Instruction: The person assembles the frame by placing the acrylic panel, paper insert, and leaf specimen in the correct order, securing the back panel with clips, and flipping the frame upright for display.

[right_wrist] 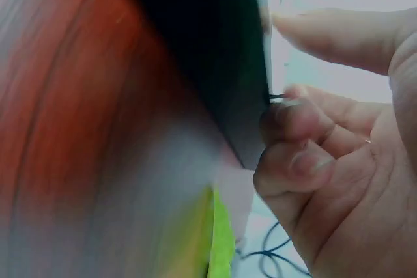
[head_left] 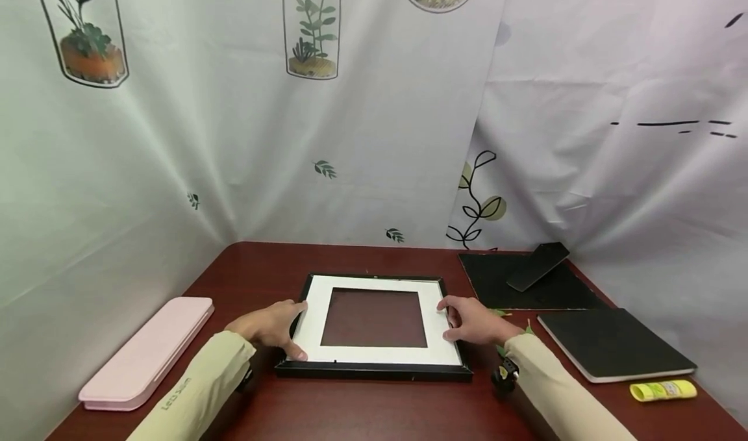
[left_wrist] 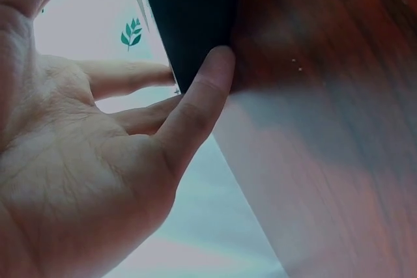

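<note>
A black picture frame (head_left: 374, 371) lies flat on the table, with a white mat (head_left: 374, 355) inside it. The dark red tabletop shows through the mat's rectangular opening. My left hand (head_left: 273, 327) is at the frame's left side, thumb on the mat. In the left wrist view, nearly straight fingers (left_wrist: 195, 105) touch the frame's black side. My right hand (head_left: 474, 321) grips the right side, thumb and forefinger on the mat's edge. Its lower fingers (right_wrist: 296, 167) curl against the frame's edge in the right wrist view.
A pink case (head_left: 149, 356) lies at the left. At the back right, a black backing board (head_left: 485, 278) carries a stand leg (head_left: 540, 265). A black notebook (head_left: 613, 343) and a yellow glue stick (head_left: 663, 390) lie at the right. Green leaves (head_left: 500, 312) are partly hidden by the right arm.
</note>
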A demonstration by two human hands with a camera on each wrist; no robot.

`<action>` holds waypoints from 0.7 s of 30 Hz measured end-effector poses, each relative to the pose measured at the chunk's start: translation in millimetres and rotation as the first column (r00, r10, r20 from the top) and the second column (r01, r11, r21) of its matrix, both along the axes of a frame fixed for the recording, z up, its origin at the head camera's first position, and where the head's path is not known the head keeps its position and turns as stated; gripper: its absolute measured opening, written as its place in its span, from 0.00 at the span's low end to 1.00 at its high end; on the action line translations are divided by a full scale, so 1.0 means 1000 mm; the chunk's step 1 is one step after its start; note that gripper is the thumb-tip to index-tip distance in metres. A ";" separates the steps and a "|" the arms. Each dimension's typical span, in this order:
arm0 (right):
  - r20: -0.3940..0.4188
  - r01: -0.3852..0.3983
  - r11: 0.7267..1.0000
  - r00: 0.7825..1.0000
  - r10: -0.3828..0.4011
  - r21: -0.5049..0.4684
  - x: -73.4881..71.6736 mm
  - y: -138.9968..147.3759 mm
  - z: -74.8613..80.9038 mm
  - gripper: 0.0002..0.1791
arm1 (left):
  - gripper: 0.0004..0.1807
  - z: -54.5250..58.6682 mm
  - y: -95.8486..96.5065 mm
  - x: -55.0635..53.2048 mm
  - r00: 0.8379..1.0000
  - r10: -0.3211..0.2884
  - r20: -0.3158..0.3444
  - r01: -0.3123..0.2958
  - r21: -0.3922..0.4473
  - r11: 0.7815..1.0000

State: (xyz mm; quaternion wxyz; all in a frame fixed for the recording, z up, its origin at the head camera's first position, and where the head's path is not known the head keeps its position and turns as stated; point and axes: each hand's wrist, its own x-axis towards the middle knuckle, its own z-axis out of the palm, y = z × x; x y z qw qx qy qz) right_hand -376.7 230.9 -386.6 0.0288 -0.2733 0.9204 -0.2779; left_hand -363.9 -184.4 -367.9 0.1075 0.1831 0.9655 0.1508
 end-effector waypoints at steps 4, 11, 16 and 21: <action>-0.055 0.019 0.996 0.998 -0.014 0.083 0.001 -0.004 -0.002 0.21 | 0.58 0.001 0.001 -0.001 1.000 -0.012 0.004 0.012 -0.010 1.000; -0.102 0.113 0.978 0.990 -0.096 0.176 -0.001 -0.013 -0.002 0.21 | 0.49 -0.001 -0.001 0.000 1.000 0.004 -0.016 -0.005 -0.011 1.000; -0.086 0.146 0.973 0.987 -0.133 0.180 0.001 -0.014 -0.005 0.21 | 0.47 -0.002 0.002 -0.004 0.999 0.040 -0.026 -0.041 -0.015 0.999; -0.052 0.154 0.974 0.988 -0.147 0.165 0.002 -0.014 -0.003 0.23 | 0.48 -0.002 0.002 -0.008 0.998 0.056 0.000 -0.056 -0.036 0.998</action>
